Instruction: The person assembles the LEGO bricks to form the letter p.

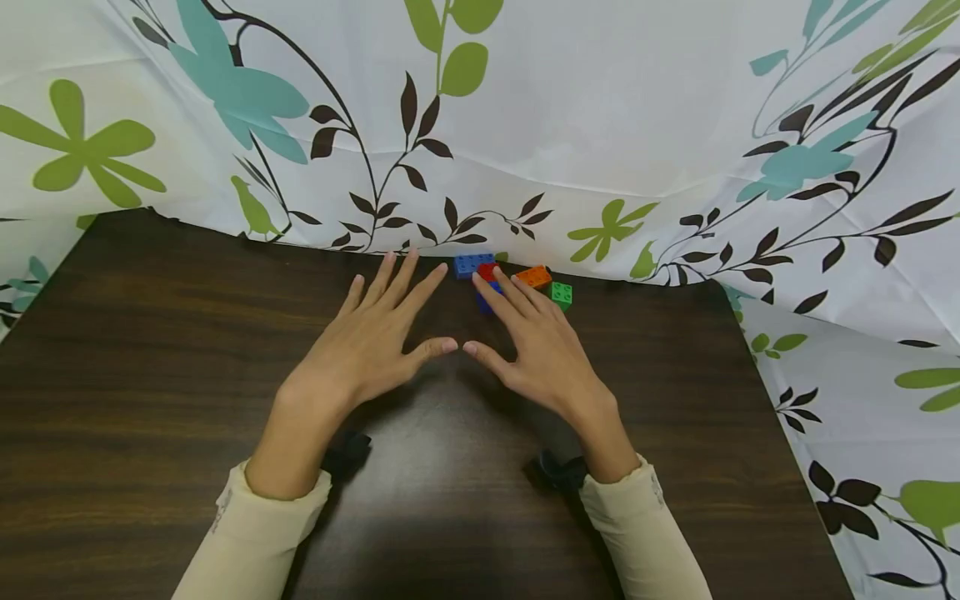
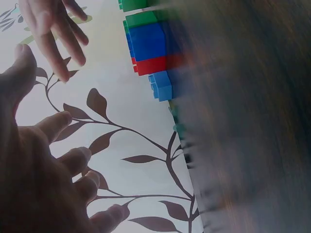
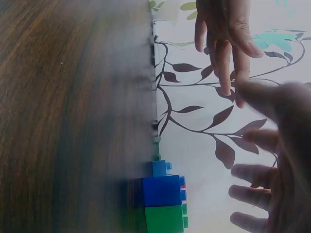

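My left hand (image 1: 367, 346) is held over the table with its fingers straight and spread, holding nothing. My right hand (image 1: 543, 346) mirrors it, also spread, and its fingertips partly cover the toy building bricks from above. The thumbs point at each other with a small gap between them. At the table's far edge sit a light blue brick (image 1: 474, 265), a red brick (image 1: 487, 272), a dark blue brick (image 1: 489, 302), an orange brick (image 1: 533, 277) and a green brick (image 1: 561, 295). Both wrist views show the hands raised apart from the bricks (image 2: 148, 41), (image 3: 163, 191).
A dark wood-grain table (image 1: 150, 392) lies under both hands. Behind it hangs a white cloth (image 1: 600, 100) printed with leaves and birds, meeting the far edge close behind the bricks. Dark devices (image 1: 347, 454) are worn at the wrists.
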`<move>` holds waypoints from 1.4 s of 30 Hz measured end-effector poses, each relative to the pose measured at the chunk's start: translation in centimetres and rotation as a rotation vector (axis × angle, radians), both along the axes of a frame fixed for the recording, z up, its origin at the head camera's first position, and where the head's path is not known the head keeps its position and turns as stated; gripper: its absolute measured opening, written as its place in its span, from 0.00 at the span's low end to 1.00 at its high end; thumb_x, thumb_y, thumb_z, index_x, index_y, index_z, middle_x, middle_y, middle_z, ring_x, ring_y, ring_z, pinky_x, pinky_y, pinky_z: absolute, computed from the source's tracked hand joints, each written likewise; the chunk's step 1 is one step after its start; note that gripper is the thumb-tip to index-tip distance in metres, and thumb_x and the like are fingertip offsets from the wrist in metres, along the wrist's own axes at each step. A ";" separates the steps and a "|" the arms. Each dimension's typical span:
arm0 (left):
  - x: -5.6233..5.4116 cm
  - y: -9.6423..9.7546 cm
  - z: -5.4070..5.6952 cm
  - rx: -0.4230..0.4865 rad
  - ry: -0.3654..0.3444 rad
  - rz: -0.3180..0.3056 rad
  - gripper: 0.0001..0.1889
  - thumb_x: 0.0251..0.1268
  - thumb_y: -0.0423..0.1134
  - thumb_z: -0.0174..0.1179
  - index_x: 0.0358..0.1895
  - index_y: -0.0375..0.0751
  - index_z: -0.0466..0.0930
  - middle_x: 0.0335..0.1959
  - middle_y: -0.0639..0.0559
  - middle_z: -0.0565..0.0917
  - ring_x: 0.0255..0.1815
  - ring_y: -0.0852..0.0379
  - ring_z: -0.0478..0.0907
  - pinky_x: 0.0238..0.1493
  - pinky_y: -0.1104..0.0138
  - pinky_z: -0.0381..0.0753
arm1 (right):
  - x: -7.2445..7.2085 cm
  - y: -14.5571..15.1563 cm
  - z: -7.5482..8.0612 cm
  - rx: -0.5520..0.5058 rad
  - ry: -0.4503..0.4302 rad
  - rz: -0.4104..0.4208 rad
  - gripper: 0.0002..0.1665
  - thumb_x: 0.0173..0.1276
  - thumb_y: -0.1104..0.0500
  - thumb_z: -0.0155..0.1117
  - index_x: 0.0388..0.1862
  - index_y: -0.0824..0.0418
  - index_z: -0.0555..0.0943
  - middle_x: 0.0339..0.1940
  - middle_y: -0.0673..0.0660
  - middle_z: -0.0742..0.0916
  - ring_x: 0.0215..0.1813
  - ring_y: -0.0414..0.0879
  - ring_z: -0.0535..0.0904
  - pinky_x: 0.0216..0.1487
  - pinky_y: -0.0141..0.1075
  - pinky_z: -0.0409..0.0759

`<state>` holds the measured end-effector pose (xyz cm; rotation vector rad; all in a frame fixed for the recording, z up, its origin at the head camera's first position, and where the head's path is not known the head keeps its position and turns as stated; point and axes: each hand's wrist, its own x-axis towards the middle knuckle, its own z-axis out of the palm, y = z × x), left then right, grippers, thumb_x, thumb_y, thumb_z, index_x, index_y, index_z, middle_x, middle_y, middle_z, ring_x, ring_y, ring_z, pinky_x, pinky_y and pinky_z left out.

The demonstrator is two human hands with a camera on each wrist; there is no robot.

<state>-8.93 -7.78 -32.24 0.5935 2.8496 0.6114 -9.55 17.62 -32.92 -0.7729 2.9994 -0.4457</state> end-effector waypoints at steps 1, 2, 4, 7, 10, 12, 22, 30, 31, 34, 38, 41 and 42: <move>0.0 0.0 0.0 0.003 -0.006 -0.002 0.46 0.80 0.72 0.46 0.89 0.64 0.33 0.91 0.48 0.32 0.92 0.40 0.29 0.87 0.34 0.35 | 0.0 0.0 0.0 -0.004 0.008 -0.010 0.47 0.81 0.31 0.55 0.90 0.39 0.51 0.91 0.54 0.59 0.90 0.60 0.56 0.86 0.65 0.56; 0.0 0.0 0.0 0.006 -0.014 -0.004 0.46 0.80 0.72 0.45 0.89 0.64 0.33 0.91 0.48 0.32 0.92 0.40 0.29 0.87 0.34 0.35 | -0.1 0.0 -0.1 -0.009 0.016 -0.019 0.46 0.82 0.34 0.56 0.90 0.42 0.53 0.90 0.55 0.61 0.89 0.60 0.59 0.86 0.64 0.58; 0.0 0.0 0.0 0.015 -0.040 -0.007 0.45 0.81 0.71 0.45 0.90 0.63 0.34 0.92 0.47 0.34 0.92 0.39 0.31 0.87 0.34 0.36 | -0.2 0.1 -0.1 -0.015 0.029 -0.038 0.43 0.84 0.38 0.56 0.90 0.48 0.56 0.89 0.57 0.65 0.87 0.60 0.63 0.85 0.63 0.61; 0.0 0.0 0.1 0.023 -0.093 -0.008 0.43 0.83 0.68 0.44 0.90 0.59 0.40 0.91 0.43 0.42 0.92 0.38 0.38 0.87 0.34 0.40 | -0.4 0.2 -0.3 -0.022 0.037 -0.076 0.40 0.85 0.44 0.57 0.88 0.54 0.59 0.88 0.58 0.68 0.86 0.60 0.65 0.84 0.62 0.63; 0.1 0.1 0.2 0.029 -0.131 -0.001 0.40 0.85 0.64 0.45 0.89 0.52 0.48 0.89 0.40 0.54 0.90 0.36 0.47 0.86 0.34 0.47 | -0.7 0.3 -0.6 -0.025 0.033 -0.125 0.40 0.85 0.47 0.59 0.88 0.58 0.60 0.87 0.60 0.68 0.85 0.61 0.64 0.84 0.62 0.63; 0.1 0.1 0.2 0.027 -0.140 0.002 0.38 0.86 0.62 0.46 0.88 0.49 0.52 0.87 0.39 0.60 0.89 0.34 0.54 0.85 0.35 0.52 | -0.9 0.4 -0.9 -0.022 0.025 -0.159 0.41 0.84 0.48 0.60 0.88 0.59 0.60 0.88 0.61 0.67 0.86 0.62 0.63 0.84 0.62 0.62; 0.0 0.1 0.1 0.017 -0.138 0.009 0.37 0.86 0.61 0.50 0.87 0.45 0.57 0.80 0.35 0.73 0.80 0.31 0.70 0.79 0.35 0.67 | -1.7 0.7 -2.4 0.010 -0.100 -0.221 0.43 0.82 0.47 0.63 0.88 0.57 0.59 0.90 0.63 0.59 0.88 0.64 0.57 0.84 0.68 0.58; -0.1 0.2 0.1 0.016 -0.135 0.012 0.37 0.86 0.59 0.51 0.86 0.44 0.58 0.79 0.35 0.74 0.78 0.32 0.72 0.78 0.36 0.69 | -2.0 1.0 -2.9 -0.025 -0.171 -0.211 0.42 0.82 0.47 0.63 0.88 0.56 0.61 0.91 0.61 0.59 0.87 0.65 0.61 0.84 0.68 0.60; -0.1 0.2 0.0 0.016 -0.132 0.010 0.37 0.86 0.59 0.51 0.86 0.44 0.59 0.79 0.34 0.74 0.78 0.32 0.72 0.78 0.36 0.69 | -2.0 1.0 -2.9 -0.033 -0.168 -0.202 0.41 0.82 0.47 0.63 0.87 0.56 0.62 0.91 0.61 0.60 0.87 0.64 0.62 0.83 0.68 0.60; -0.1 0.2 -0.1 0.013 -0.125 0.003 0.36 0.86 0.58 0.51 0.86 0.43 0.58 0.79 0.34 0.74 0.78 0.31 0.72 0.78 0.36 0.69 | -2.0 1.0 -2.8 -0.064 -0.160 -0.173 0.38 0.82 0.48 0.64 0.85 0.56 0.66 0.89 0.60 0.63 0.85 0.63 0.65 0.81 0.68 0.65; -0.2 0.2 -0.2 0.001 -0.122 0.000 0.35 0.87 0.56 0.52 0.85 0.42 0.59 0.79 0.33 0.73 0.78 0.31 0.72 0.77 0.36 0.70 | -1.9 0.7 -2.6 -0.115 -0.164 -0.138 0.35 0.81 0.52 0.66 0.82 0.57 0.71 0.87 0.59 0.68 0.83 0.61 0.70 0.79 0.63 0.72; -0.3 0.3 -0.2 -0.006 -0.122 0.001 0.34 0.86 0.54 0.53 0.85 0.41 0.60 0.78 0.33 0.74 0.78 0.31 0.72 0.77 0.35 0.71 | -1.7 0.4 -2.5 -0.149 -0.169 -0.104 0.32 0.80 0.54 0.68 0.79 0.57 0.75 0.85 0.60 0.71 0.82 0.61 0.72 0.79 0.61 0.73; -0.3 0.4 -0.3 -0.008 -0.121 0.000 0.34 0.86 0.53 0.54 0.85 0.41 0.60 0.78 0.33 0.74 0.78 0.31 0.72 0.76 0.35 0.71 | -1.6 0.3 -2.5 -0.158 -0.167 -0.088 0.31 0.79 0.56 0.69 0.78 0.58 0.76 0.84 0.60 0.72 0.82 0.60 0.72 0.79 0.60 0.73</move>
